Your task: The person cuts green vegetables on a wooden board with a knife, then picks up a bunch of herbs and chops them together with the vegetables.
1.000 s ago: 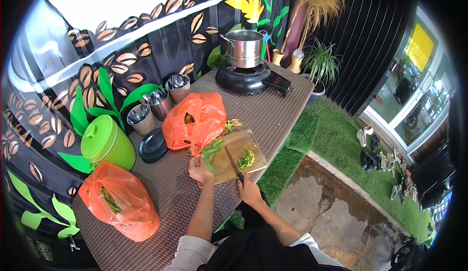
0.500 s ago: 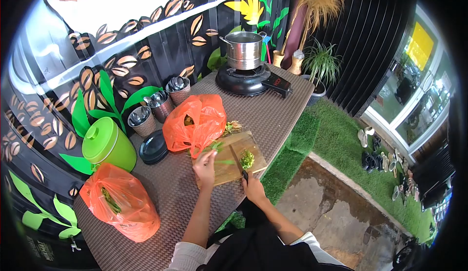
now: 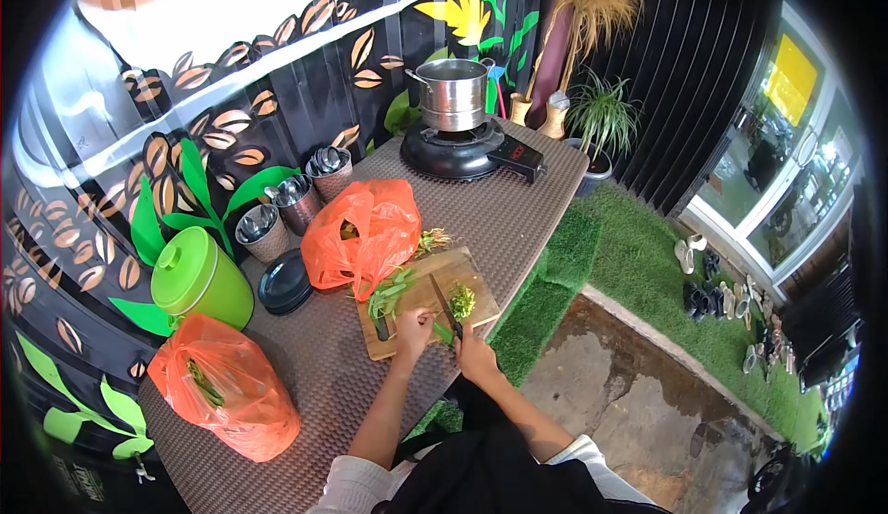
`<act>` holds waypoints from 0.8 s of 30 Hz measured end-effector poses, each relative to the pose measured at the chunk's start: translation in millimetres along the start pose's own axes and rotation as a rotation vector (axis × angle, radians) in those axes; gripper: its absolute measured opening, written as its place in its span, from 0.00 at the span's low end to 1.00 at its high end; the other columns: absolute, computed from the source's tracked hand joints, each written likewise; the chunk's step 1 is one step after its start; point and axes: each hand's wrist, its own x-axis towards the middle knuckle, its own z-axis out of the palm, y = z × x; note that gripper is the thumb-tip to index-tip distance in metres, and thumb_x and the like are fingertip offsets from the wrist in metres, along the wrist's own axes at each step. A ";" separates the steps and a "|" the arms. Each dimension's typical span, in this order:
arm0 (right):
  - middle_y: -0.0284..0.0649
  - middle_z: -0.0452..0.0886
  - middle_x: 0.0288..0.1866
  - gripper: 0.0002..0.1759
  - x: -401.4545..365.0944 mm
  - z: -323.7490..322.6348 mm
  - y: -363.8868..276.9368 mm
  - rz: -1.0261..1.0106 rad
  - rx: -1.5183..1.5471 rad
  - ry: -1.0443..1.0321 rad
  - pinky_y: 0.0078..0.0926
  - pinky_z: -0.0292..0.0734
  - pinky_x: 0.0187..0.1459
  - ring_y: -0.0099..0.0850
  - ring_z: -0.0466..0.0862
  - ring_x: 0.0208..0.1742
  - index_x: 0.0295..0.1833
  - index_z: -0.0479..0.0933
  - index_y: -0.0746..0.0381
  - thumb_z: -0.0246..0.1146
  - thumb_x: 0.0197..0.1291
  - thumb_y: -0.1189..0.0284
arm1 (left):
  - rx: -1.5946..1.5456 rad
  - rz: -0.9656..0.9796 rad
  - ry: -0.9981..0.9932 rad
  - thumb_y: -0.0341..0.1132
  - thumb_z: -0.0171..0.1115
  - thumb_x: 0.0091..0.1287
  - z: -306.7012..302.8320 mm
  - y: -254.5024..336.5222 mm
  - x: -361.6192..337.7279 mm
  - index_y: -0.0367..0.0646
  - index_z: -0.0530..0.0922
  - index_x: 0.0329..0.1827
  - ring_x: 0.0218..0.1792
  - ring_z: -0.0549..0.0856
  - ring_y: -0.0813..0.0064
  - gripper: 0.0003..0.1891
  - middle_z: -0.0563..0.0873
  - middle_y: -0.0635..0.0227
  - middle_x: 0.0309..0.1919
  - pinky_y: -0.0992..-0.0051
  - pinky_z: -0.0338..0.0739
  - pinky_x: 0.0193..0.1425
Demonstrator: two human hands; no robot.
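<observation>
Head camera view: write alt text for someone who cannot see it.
A person's right hand holds a dark-handled kitchen knife over a rectangular wooden cutting board while the left hand rests on long green vegetable stalks beside a small pile of chopped greens. An orange plastic bag sits behind the board on the brown woven table.

I am noting a tan cutting board (image 3: 421, 306) carrying green stalks (image 3: 387, 294), an orange bag (image 3: 363, 232), a lime-green canister (image 3: 197, 278), a brown weave-patterned table (image 3: 518, 218), a black wall (image 3: 296, 98) showing tan leaves.
</observation>
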 end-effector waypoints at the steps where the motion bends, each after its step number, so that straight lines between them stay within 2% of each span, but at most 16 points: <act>1: 0.62 0.80 0.29 0.22 0.1 -0.3 -0.8 0.009 0.003 -0.008 0.55 0.77 0.36 0.60 0.82 0.33 0.59 0.59 0.66 0.51 0.67 0.63 | 0.042 -0.061 0.000 0.33 0.68 0.57 -1.3 6.8 -0.9 0.33 0.84 0.40 0.25 0.85 0.74 0.12 0.86 0.58 0.25 0.74 0.77 0.32; 8: 0.61 0.80 0.29 0.20 2.2 -6.1 -3.2 0.024 0.004 -0.035 0.56 0.77 0.38 0.60 0.82 0.35 0.55 0.60 0.66 0.51 0.67 0.63 | 0.175 0.038 0.031 0.30 0.67 0.55 3.4 9.4 -9.3 0.34 0.84 0.36 0.26 0.85 0.66 0.09 0.86 0.55 0.27 0.71 0.78 0.34; 10: 0.61 0.80 0.31 0.18 5.6 -11.2 -1.7 -0.029 -0.040 -0.082 0.56 0.76 0.40 0.60 0.82 0.36 0.53 0.60 0.66 0.52 0.66 0.64 | 0.248 0.074 0.031 0.29 0.64 0.54 2.8 12.1 -9.3 0.38 0.85 0.38 0.30 0.85 0.55 0.09 0.85 0.52 0.28 0.67 0.79 0.36; 13: 0.60 0.81 0.34 0.15 9.8 -17.7 -1.6 -0.058 -0.066 -0.106 0.54 0.77 0.41 0.58 0.83 0.39 0.51 0.61 0.65 0.51 0.66 0.66 | 0.357 0.094 -0.048 0.29 0.63 0.54 0.5 13.6 -4.8 0.38 0.85 0.36 0.31 0.85 0.54 0.08 0.85 0.52 0.29 0.66 0.80 0.37; 16: 0.60 0.81 0.35 0.14 8.8 -22.3 -4.4 -0.061 -0.065 -0.117 0.53 0.78 0.42 0.58 0.83 0.40 0.50 0.62 0.65 0.51 0.65 0.67 | 0.288 0.154 -0.075 0.28 0.63 0.54 -2.3 14.1 -1.7 0.37 0.84 0.34 0.32 0.85 0.54 0.07 0.85 0.52 0.30 0.64 0.80 0.39; 19: 0.59 0.82 0.35 0.14 8.1 -20.8 -5.9 -0.089 -0.088 -0.101 0.51 0.79 0.41 0.57 0.83 0.40 0.50 0.62 0.66 0.51 0.64 0.69 | 0.268 0.095 -0.072 0.29 0.63 0.55 -1.1 14.4 -3.5 0.38 0.85 0.34 0.36 0.85 0.56 0.07 0.85 0.54 0.32 0.64 0.79 0.42; 24: 0.58 0.82 0.34 0.14 2.9 -23.2 -9.8 -0.096 -0.123 -0.089 0.49 0.80 0.38 0.54 0.84 0.38 0.50 0.62 0.66 0.52 0.63 0.71 | 0.363 0.141 -0.013 0.30 0.64 0.54 1.1 19.6 -12.9 0.41 0.85 0.34 0.41 0.83 0.57 0.06 0.84 0.58 0.36 0.64 0.77 0.47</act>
